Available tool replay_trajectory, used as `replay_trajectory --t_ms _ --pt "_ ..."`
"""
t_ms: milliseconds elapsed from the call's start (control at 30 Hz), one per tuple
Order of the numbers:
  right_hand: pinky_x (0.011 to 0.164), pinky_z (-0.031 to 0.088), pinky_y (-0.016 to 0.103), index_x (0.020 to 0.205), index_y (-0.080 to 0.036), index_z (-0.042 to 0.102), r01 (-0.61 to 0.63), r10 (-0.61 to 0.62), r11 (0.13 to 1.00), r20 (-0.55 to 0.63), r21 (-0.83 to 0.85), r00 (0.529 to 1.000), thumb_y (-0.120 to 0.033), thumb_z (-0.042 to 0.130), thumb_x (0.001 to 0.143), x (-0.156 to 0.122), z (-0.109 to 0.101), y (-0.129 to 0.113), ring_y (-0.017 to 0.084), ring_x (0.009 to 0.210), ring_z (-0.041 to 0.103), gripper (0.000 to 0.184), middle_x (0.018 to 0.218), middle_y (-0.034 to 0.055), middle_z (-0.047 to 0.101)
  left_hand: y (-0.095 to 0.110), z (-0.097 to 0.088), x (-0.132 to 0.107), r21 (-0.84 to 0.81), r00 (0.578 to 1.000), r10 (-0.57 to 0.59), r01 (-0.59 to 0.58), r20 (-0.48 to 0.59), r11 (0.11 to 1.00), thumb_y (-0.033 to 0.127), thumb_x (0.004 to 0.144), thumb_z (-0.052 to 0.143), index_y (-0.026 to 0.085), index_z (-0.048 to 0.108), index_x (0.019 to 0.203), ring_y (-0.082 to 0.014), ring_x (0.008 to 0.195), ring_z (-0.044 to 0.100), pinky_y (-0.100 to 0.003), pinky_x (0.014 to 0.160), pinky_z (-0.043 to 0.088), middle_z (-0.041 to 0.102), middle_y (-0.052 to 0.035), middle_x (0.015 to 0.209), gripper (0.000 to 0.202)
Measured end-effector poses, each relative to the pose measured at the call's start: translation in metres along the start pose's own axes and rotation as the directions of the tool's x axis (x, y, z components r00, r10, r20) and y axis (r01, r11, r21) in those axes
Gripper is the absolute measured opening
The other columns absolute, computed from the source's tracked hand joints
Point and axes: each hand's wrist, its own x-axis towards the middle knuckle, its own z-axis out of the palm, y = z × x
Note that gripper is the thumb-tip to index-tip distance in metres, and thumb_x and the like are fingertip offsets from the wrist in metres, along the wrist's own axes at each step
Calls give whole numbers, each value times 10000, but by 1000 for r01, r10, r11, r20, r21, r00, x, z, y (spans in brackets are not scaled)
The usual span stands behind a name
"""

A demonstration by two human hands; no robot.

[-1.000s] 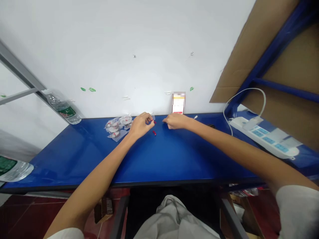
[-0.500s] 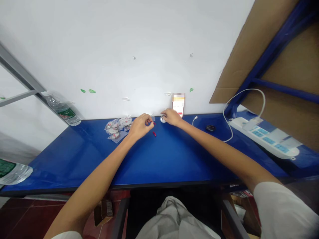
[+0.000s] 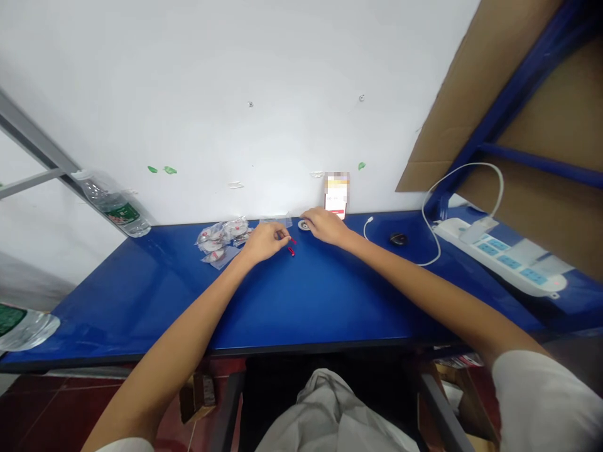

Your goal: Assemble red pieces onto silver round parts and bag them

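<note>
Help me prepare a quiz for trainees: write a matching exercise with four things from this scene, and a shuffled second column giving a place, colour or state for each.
Column one
1. Left hand
2. Right hand
3. Phone
4. Power strip

Column two
A. Stands propped against the white wall
B. Fingers at a round whitish disc
C. White, with light-blue sockets
D. Pinches a small red piece

Right pairs: 1-D, 2-B, 3-A, 4-C

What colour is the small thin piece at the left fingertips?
The thin piece is red, as the head view shows.
</note>
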Motion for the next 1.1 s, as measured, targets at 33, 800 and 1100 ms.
replay_trajectory --t_ms 33,800,1100 --pt "1051 496 387 1352 -146 714 22 -21 999 -26 35 999 -177 464 1110 -7 -3 -3 281 1240 654 350 1311 154 754 1 -2 0 -42 999 5 -3 52 999 261 881 678 228 808 905 -204 736 702 -320 713 525 781 -18 830 137" --pt "674 377 273 959 -225 682 -17 -18 968 138 252 990 -326 724 1007 -60 -7 -45 164 816 654 119 919 6 731 11 8 -2 -145 950 215 -186 225 972 352 954 683 242 809 1021 -190 790 710 -309 766 539 791 -39 958 180" --pt "704 406 267 988 -213 727 -45 28 973 77 226 997 -128 651 964 -54 -1 -34 162 825 684 116 987 28 767 -43 -15 4 300 993 73 -44 -88 953 298 939 613 213 783 1046 -329 1091 633 -484 1016 513 739 -141 1116 218"
